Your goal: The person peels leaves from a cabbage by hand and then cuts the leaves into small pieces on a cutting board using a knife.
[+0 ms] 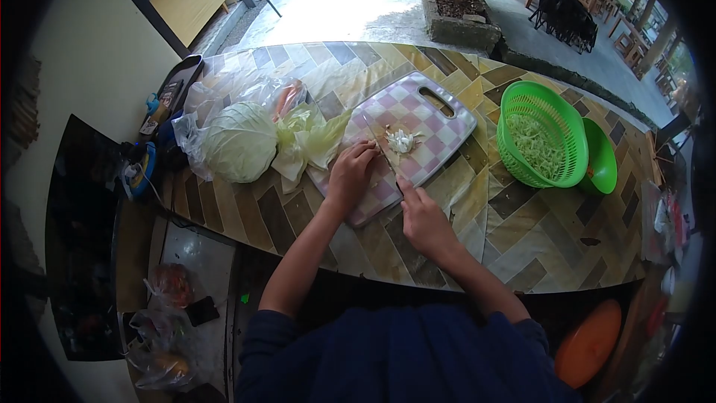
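Observation:
My right hand [426, 218] grips a knife [389, 162], its blade pointing away from me over the pink-and-white checkered cutting board [440, 145]. Beside the blade, my left hand [353, 175] rests on the board with its fingers bunched together. Whatever those fingers press on is too small and too hidden to make out. A small heap of white chopped pieces [403, 141] lies just right of the blade. Left of the board sit a pale green cabbage [240, 143] and some loose cabbage leaves [307, 138].
A green basket [509, 145] with shredded cabbage [535, 151] stands at the right, beside a green bowl [605, 155]. A clear plastic bag [253, 92] lies behind the cabbage. The patterned table [522, 231] has a curved front edge. Bagged items [168, 343] sit lower left.

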Action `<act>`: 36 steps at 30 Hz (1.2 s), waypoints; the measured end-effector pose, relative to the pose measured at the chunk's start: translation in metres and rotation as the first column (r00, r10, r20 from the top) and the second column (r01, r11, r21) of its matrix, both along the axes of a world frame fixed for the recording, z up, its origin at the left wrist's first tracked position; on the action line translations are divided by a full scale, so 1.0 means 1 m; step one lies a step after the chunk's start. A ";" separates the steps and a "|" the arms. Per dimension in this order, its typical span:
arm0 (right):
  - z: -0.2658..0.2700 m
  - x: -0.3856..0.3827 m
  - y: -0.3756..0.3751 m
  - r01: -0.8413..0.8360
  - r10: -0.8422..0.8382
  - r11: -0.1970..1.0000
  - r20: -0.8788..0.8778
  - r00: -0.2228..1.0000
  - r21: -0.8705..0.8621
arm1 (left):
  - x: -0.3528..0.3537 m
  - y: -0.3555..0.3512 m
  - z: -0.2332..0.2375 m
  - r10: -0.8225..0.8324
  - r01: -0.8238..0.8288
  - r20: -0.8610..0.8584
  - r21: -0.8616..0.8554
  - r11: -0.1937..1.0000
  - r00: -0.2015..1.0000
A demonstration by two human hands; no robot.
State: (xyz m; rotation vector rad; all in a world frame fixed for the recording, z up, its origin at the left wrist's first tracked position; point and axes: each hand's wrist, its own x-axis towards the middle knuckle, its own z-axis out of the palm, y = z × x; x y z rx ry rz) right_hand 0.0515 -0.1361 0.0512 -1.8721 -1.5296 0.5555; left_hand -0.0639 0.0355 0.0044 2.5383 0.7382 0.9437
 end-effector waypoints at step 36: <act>-0.011 0.010 0.007 0.020 -0.012 0.992 -0.067 0.998 0.125 | -0.005 0.016 0.008 -0.109 0.105 -0.030 -0.115 0.988 0.994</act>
